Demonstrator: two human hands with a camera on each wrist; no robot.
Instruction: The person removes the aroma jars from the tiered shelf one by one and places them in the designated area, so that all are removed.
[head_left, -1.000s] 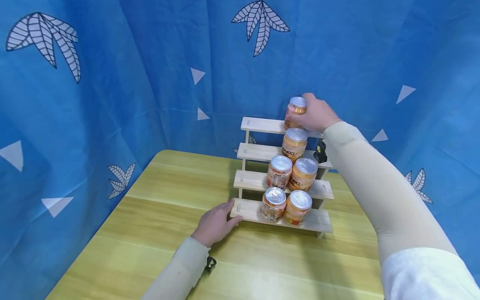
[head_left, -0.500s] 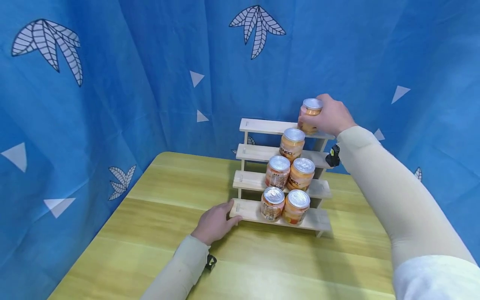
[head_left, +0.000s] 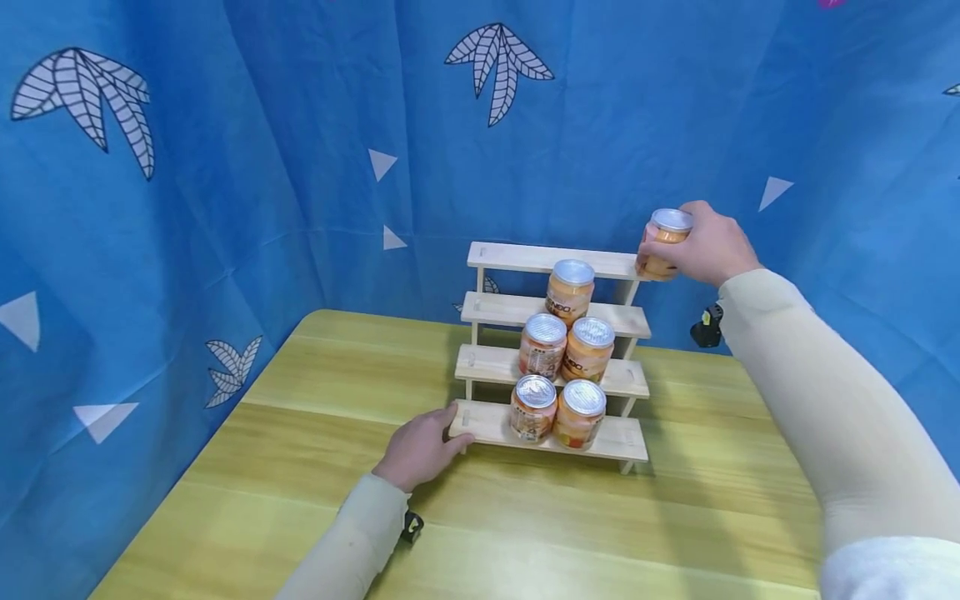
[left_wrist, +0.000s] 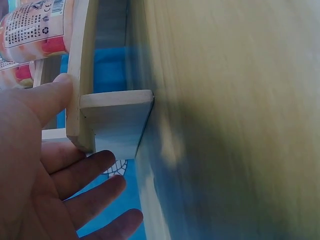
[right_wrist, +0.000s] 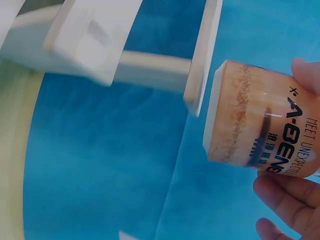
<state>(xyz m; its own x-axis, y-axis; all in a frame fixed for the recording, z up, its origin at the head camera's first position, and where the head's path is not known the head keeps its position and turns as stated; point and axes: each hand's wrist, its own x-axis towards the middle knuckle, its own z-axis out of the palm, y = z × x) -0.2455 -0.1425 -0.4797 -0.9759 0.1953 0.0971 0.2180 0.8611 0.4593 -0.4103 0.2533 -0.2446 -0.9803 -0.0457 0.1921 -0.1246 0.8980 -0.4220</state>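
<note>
Right hand: our right hand (head_left: 708, 248) has its fingers (right_wrist: 280, 192) wrapped round an orange can (head_left: 663, 242), held upright in the air just past the right end of the top step of the wooden rack (head_left: 487, 424). The wrist view shows the can's base level with the step's edge and clear of it, so the grip alone carries the weight.

Left hand: our left hand (head_left: 417, 447) rests on the counter (head_left: 315, 433) at the near left corner of the rack. The thumb presses the end of the bottom step and the other fingers (left_wrist: 85, 172) lie relaxed and spread beside the foot; nothing is grasped. We judge this bracing keeps the light rack from sliding.

Rack: four steps rising toward the far side. Two cans (head_left: 557, 408) stand on the bottom step, two (head_left: 564, 348) on the second, one (head_left: 569, 290) on the third; the top step is bare.

Hard to make out: the can's label is partly covered by the fingers and cut off at the frame edge. A small dark object (head_left: 706, 327) below the right wrist cannot be identified. The rack's far legs are hidden behind the steps and cans.
</note>
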